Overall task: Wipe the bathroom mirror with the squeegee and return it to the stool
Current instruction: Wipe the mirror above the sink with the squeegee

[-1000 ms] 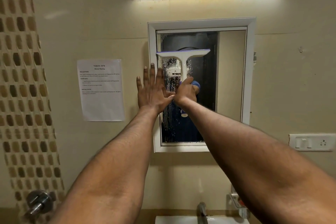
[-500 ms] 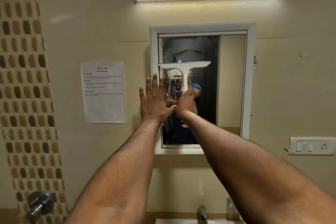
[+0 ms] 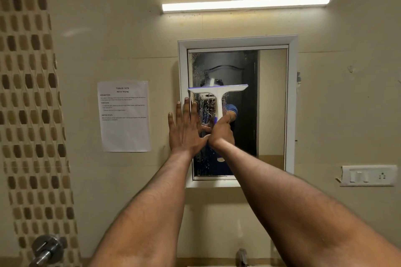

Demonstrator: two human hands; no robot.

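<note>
Downward travel: across the earlier frames the squeegee point(image 3: 217, 93) blade has dropped from near the top of the mirror point(image 3: 269, 104) to roughly mid-height on its left half. Right hand point(image 3: 221, 131) is closed in a fist around the handle, blade horizontal and laid against the glass. Left hand point(image 3: 186, 128) is spread flat, fingers extended, resting across the left side of the white frame point(image 3: 182, 67); whether its palm bears weight cannot be confirmed from this angle.

Procedure for the stroke: hold the blade level, maintain even pressure, and pull straight down to the bottom rail. Droplets remain below the blade and along the left margin, so the next pass should overlap that strip.

Clearances: the blade's left end sits just beside the frame edge; the right half of the glass is open. Below, the tap point(image 3: 242, 256) stands under the frame, limiting follow-through. The stool is not in view
</note>
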